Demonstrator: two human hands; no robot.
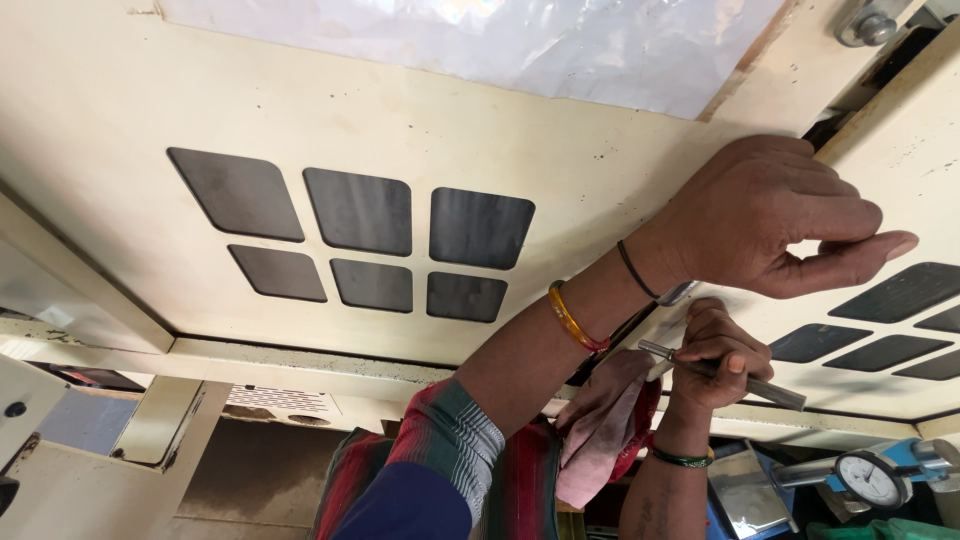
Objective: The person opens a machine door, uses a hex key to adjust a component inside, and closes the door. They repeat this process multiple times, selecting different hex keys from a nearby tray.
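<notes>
My left hand reaches across to the right and rests against a cream metal panel, fingers curled and thumb stretched out, with nothing visible in it. Its wrist carries an orange bangle and a thin black band. Just below, my right hand grips a thin metal rod, which points at the gap between this panel and a second cream panel on the right. A pink cloth hangs beside the right wrist, which wears a green bangle.
The cream panel has several dark rounded openings; the right panel has more of them. A plastic sheet covers the top, with a bolt at the upper right. A dial gauge on a blue holder sits at the lower right.
</notes>
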